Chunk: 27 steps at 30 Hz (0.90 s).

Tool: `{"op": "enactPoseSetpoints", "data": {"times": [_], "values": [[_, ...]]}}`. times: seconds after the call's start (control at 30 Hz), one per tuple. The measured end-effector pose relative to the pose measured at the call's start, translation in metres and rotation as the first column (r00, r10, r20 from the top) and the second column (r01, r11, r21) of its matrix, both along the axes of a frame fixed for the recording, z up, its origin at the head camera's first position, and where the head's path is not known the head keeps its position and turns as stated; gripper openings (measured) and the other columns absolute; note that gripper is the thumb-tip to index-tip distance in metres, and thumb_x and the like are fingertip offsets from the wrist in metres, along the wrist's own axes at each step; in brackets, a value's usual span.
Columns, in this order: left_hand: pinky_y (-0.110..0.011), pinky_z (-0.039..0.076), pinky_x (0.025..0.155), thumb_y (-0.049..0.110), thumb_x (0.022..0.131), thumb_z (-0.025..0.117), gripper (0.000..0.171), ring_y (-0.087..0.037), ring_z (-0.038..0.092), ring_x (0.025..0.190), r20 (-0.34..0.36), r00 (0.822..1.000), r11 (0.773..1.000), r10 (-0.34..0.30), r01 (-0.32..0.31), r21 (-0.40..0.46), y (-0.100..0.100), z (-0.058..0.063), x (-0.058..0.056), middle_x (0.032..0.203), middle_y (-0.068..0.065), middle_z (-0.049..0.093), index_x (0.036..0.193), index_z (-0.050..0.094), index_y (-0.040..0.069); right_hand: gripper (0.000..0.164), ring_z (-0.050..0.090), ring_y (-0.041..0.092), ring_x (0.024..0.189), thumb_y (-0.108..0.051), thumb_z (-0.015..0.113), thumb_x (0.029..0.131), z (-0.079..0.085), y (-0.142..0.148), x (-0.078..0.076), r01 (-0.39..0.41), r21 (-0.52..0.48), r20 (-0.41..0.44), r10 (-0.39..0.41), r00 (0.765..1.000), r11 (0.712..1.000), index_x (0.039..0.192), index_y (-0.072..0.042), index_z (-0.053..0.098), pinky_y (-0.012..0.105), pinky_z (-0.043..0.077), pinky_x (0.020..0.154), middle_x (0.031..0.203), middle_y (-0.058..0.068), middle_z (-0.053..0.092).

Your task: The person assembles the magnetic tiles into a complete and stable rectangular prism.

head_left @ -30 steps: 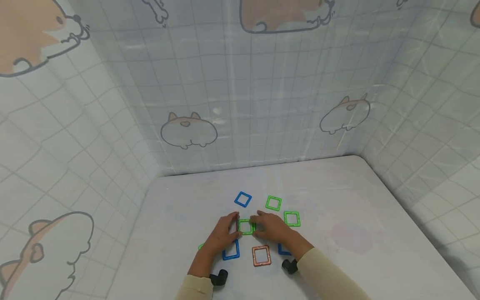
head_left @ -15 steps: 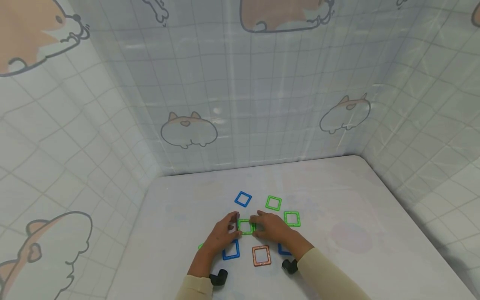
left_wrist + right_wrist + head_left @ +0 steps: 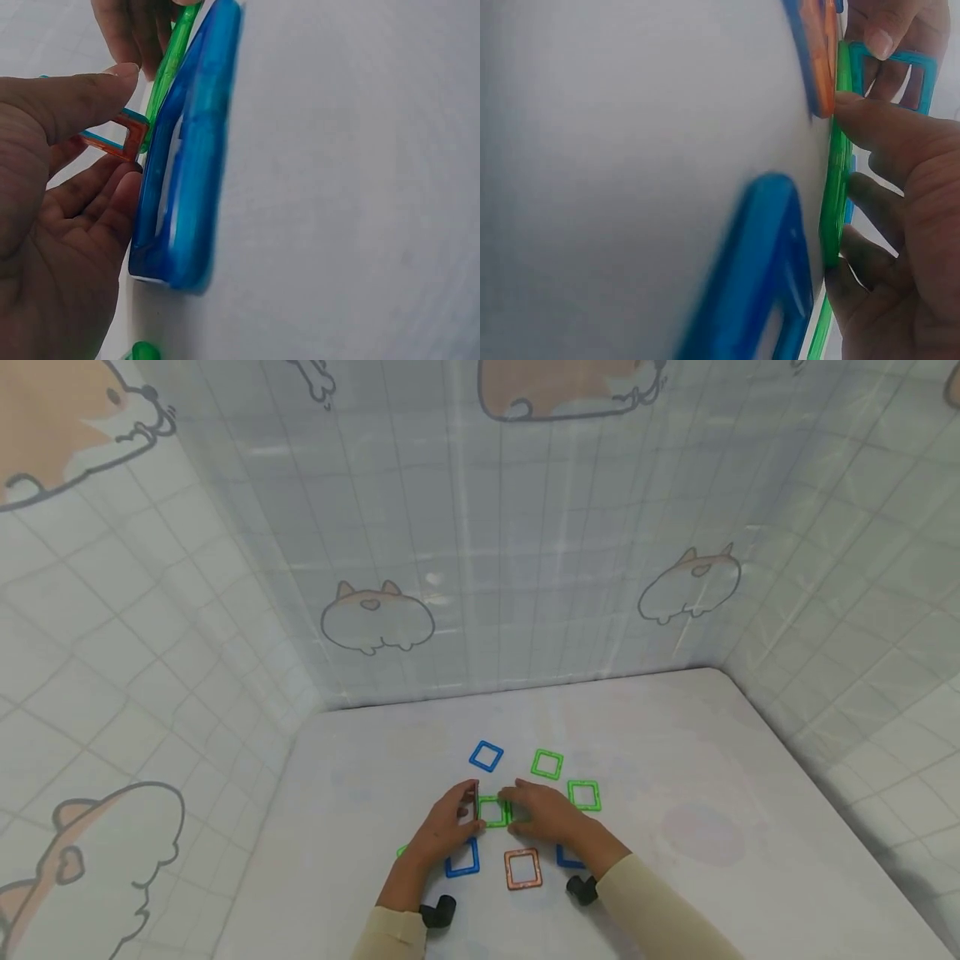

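My left hand (image 3: 441, 828) pinches an upright, open square magnetic tile (image 3: 135, 141) between thumb and fingers. It looks orange-red with a teal edge in the left wrist view, and teal in the right wrist view. Beside it a green square tile (image 3: 492, 824) lies flat between both hands. My right hand (image 3: 551, 814) grips a green tile edge (image 3: 832, 202) at the right side of that square, thumb at the near end and fingers at the far end. Whether this edge belongs to a second, standing tile I cannot tell. A blue tile (image 3: 199, 150) lies just below the left hand.
An orange tile (image 3: 522, 887) lies nearer the body, with a partly covered blue tile (image 3: 570, 860) under the right forearm. Farther back lie a blue tile (image 3: 477, 765) and two green tiles, one (image 3: 547, 776) left of the other (image 3: 585, 807). Patterned curtains surround the white table (image 3: 360, 777).
Both hands keep almost the same place and hold. The green tile between them has shifted slightly to the right since half a second ago.
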<state>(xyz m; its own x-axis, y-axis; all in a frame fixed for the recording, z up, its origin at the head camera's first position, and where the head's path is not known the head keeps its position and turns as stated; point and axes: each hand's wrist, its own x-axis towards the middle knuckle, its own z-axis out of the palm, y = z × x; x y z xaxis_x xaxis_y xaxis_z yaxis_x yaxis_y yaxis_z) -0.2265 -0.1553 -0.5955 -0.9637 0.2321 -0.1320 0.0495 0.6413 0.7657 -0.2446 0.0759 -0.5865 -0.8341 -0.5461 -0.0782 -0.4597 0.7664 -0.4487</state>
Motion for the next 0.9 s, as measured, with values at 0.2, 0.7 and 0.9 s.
{"op": "enactPoseSetpoints", "data": {"times": [0.2,0.7,0.9], "values": [[-0.044,0.050,0.104,0.026,0.089,0.075,0.071,-0.026,0.056,0.126,-0.025,1.000,1.000,-0.004,0.004,0.000,0.001,0.000,-0.002,0.146,-0.004,0.053,0.151,0.040,0.021,0.060,0.040,0.021,0.144,-0.040,0.073,0.090,0.010,0.009,0.000,0.010,0.012,-0.033,-0.009,0.999,1.000,0.145,-0.025,0.053,0.045,0.041,0.113,0.147,-0.007,0.053],[-0.047,0.050,0.104,0.028,0.088,0.076,0.072,-0.027,0.056,0.124,-0.020,1.000,1.000,-0.004,0.005,0.005,-0.002,-0.002,0.000,0.147,-0.005,0.052,0.151,0.041,0.020,0.063,0.039,0.022,0.144,-0.038,0.077,0.087,0.016,0.025,0.001,0.068,0.047,-0.041,-0.066,0.997,0.997,0.143,-0.024,0.055,0.046,0.041,0.113,0.149,-0.005,0.052],[-0.046,0.049,0.105,0.026,0.088,0.077,0.073,-0.027,0.055,0.126,-0.015,1.000,1.000,0.003,-0.003,-0.005,0.001,-0.002,0.003,0.148,-0.005,0.051,0.151,0.040,0.020,0.064,0.038,0.025,0.145,-0.035,0.078,0.087,0.012,0.035,0.002,0.085,0.032,-0.037,-0.084,0.996,0.996,0.144,-0.023,0.054,0.048,0.041,0.112,0.150,-0.003,0.051]]}}
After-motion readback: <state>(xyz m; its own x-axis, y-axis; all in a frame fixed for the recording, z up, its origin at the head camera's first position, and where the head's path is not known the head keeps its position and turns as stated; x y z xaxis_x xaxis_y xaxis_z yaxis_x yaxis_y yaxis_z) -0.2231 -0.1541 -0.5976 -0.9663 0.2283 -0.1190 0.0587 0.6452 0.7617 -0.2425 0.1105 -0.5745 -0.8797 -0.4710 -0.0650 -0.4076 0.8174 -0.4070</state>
